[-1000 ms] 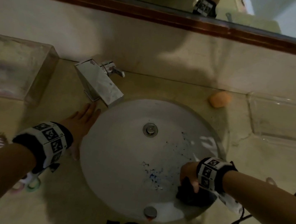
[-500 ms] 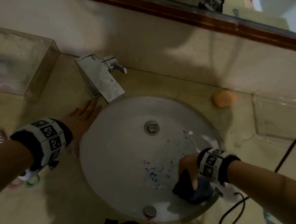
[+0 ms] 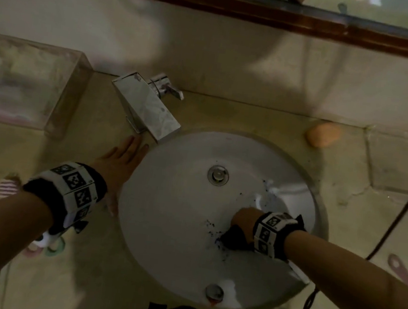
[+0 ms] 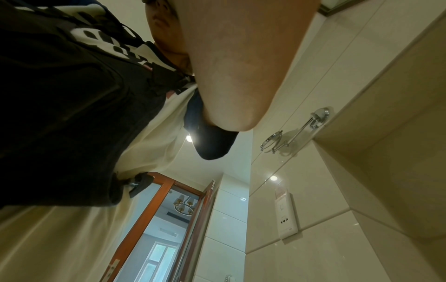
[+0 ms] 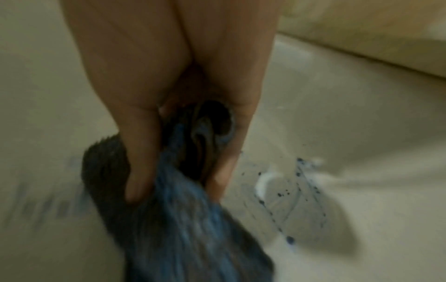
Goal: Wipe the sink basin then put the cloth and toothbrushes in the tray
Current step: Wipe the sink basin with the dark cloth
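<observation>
Cloth (image 5: 173,219) bunched in right hand (image 5: 169,85), on basin (image 3: 164,214).

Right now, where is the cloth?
In the head view, the cloth is inside the basin, right of centre, gripped by the right hand.

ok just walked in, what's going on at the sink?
A person is wiping the sink basin. The right hand grips a bunched dark blue cloth and presses it against the basin's right side, next to blue specks not yet wiped off. The left hand rests flat on the counter beside the faucet. A toothbrush lies on the counter at right; nothing has gone into the clear tray.
</observation>
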{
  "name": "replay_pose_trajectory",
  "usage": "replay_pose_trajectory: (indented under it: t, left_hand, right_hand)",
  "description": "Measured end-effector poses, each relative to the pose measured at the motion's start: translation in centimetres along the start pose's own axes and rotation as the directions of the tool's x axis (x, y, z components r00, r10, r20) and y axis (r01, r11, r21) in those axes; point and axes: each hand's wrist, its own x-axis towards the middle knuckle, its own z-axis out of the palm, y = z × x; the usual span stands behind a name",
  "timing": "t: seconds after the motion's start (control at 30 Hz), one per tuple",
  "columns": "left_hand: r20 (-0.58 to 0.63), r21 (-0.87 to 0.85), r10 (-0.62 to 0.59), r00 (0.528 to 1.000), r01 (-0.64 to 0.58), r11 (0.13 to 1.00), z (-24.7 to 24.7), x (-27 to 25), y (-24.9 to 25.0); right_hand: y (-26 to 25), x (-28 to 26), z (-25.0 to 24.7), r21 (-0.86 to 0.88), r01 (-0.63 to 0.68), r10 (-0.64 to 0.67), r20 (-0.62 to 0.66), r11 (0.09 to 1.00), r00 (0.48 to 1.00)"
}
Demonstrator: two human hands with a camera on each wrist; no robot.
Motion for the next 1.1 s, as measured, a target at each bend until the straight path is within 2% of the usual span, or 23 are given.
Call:
replay_pose_trajectory:
  t: [0.07,0.13,0.2,0.3,0.4,0.53,0.67,0.7,0.77,0.87,0.9,0.97,1.1]
  left_hand:
    - [0.006,-0.004,-0.005,1.0,0.005,1.0,0.0,-0.1,0.1]
    - [0.013,-0.004,-0.008,1.0,0.008,1.0,-0.1,-0.3,0.2]
    - [0.014,-0.008,-0.011,1.0,0.011,1.0,-0.2,-0.4,0.4]
    - [0.012,-0.016,-0.016,1.0,0.016,1.0,-0.3,-0.6,0.5]
    - [0.018,-0.012,-0.02,1.0,0.02,1.0,-0.4,-0.7,0.6]
    - [0.021,0.003,-0.022,1.0,0.022,1.0,-0.4,-0.8,0.5]
    - [-0.001,0.001,-0.014,1.0,0.014,1.0,-0.2,-0.3,0.3]
    - [-0.003,0.002,-0.012,1.0,0.012,1.0,-0.2,-0.3,0.3]
    - [-0.003,-0.001,-0.012,1.0,0.012,1.0,-0.2,-0.3,0.3]
    - [0.001,-0.017,-0.015,1.0,0.015,1.0,-0.2,-0.4,0.4]
    - [0.0,-0.018,-0.015,1.0,0.015,1.0,-0.2,-0.3,0.4]
    - [-0.001,-0.019,-0.013,1.0,0.013,1.0,-0.1,-0.2,0.3]
    - [0.012,0.002,-0.019,1.0,0.019,1.0,-0.1,-0.1,0.3]
  right_hand:
    - [-0.2,-0.8,-1.1,-0.017,-0.03,0.031,0.097,0.999,0.995]
    - [-1.3,-1.7,-1.5,-0.014,0.031,-0.026,0.301,0.999,0.953]
    - [-2.4,-1.4,-0.1,-0.028,0.101,-0.082,0.388,0.995,0.918]
    - [-3.7,-0.7,1.3,-0.033,0.127,-0.112,0.279,0.991,0.954]
    - [-3.9,0.8,1.7,0.086,0.096,-0.109,0.163,0.992,0.981]
    - [-3.4,2.7,1.7,0.224,0.041,-0.041,-0.005,0.974,0.999]
    - [-3.0,3.2,0.1,0.344,-0.014,0.06,-0.122,0.939,0.991]
    - [-2.9,3.0,-0.4,0.367,-0.025,0.079,-0.133,0.93,0.988]
    - [-2.8,1.9,-1.0,0.319,0.01,0.022,-0.098,0.948,0.995]
    - [-5.2,0.4,0.1,0.219,0.119,-0.148,0.122,0.968,0.981]
    - [-6.1,0.4,0.9,0.219,0.145,-0.176,0.132,0.965,0.975]
    - [-7.4,0.8,1.8,0.254,0.169,-0.189,0.057,0.952,0.98]
    - [-7.5,2.3,1.4,0.337,0.146,-0.115,-0.109,0.93,0.987]
